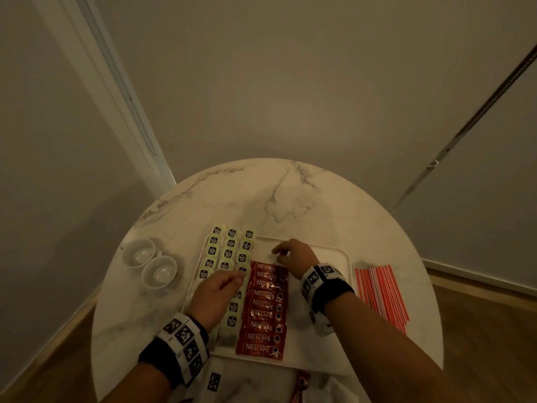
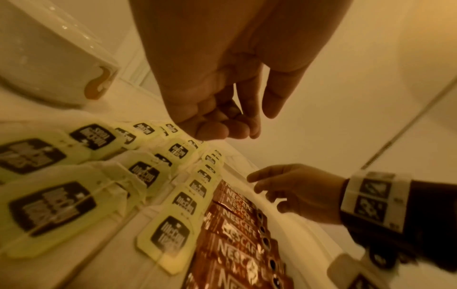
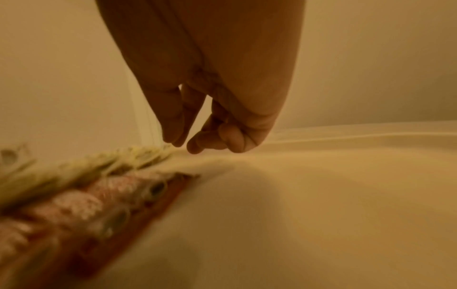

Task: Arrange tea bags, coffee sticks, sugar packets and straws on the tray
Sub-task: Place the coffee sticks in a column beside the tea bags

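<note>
A white tray (image 1: 328,257) lies on a round marble table. Green-tagged tea bags (image 1: 229,248) fill its left side in three columns, and red coffee sticks (image 1: 264,315) form one column beside them. My left hand (image 1: 232,279) hovers over the tea bags (image 2: 170,234), fingers loosely curled (image 2: 235,125) and holding nothing. My right hand (image 1: 280,253) hangs over the bare tray floor (image 3: 321,195) just beyond the top coffee stick (image 3: 81,205), fingers relaxed (image 3: 188,142) and empty. Red-and-white straws (image 1: 380,292) lie on the table right of the tray. I see no sugar packets.
Two white cups (image 1: 139,253) (image 1: 159,271) stand left of the tray, one close to my left hand (image 2: 49,58). The table's far half (image 1: 290,199) carries nothing. Walls close in behind. White cloth with a marker tag (image 1: 214,381) sits at the near edge.
</note>
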Action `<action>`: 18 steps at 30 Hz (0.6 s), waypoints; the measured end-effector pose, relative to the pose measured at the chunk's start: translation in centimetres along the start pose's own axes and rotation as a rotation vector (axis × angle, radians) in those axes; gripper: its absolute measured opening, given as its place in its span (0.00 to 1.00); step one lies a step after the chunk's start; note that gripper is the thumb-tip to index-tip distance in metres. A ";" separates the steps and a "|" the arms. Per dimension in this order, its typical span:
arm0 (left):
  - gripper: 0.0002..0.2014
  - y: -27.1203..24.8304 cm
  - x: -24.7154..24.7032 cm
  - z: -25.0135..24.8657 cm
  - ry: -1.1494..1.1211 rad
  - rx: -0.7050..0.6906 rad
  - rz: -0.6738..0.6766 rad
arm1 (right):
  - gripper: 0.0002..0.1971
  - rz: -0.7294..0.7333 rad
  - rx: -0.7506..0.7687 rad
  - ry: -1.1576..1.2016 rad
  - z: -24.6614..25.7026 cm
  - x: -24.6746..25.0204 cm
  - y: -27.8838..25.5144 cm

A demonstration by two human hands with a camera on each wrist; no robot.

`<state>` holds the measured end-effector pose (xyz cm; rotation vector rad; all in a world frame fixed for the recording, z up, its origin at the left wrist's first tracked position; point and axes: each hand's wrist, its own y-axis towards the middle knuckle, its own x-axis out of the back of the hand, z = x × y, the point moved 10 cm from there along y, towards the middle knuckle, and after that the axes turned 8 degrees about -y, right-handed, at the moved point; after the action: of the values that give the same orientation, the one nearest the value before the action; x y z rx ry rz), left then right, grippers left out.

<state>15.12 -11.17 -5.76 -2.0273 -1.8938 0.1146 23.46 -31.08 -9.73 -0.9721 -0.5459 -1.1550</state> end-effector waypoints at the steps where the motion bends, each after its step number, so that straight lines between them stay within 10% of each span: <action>1: 0.09 -0.6 -0.8 0.0 0.052 -0.006 0.053 | 0.10 -0.039 -0.004 0.047 -0.1 0.7 -0.7; 5: 0.11 -4.6 -5.5 -0.1 0.475 -0.160 0.396 | 0.08 -0.113 0.041 0.169 0.3 2.0 -5.8; 12: 0.12 -15.9 -13.2 3.6 1.041 -0.718 0.980 | 0.10 0.186 0.193 -0.050 1.3 -5.3 -17.2; 18: 0.18 -19.7 -14.7 9.0 1.339 -0.844 1.075 | 0.15 0.209 0.180 -0.347 -1.0 -9.1 -21.6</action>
<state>-7.71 -22.98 -10.62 -2.2526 0.0897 -1.5162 0.04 -29.20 -9.83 -1.0516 -0.7915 -0.7409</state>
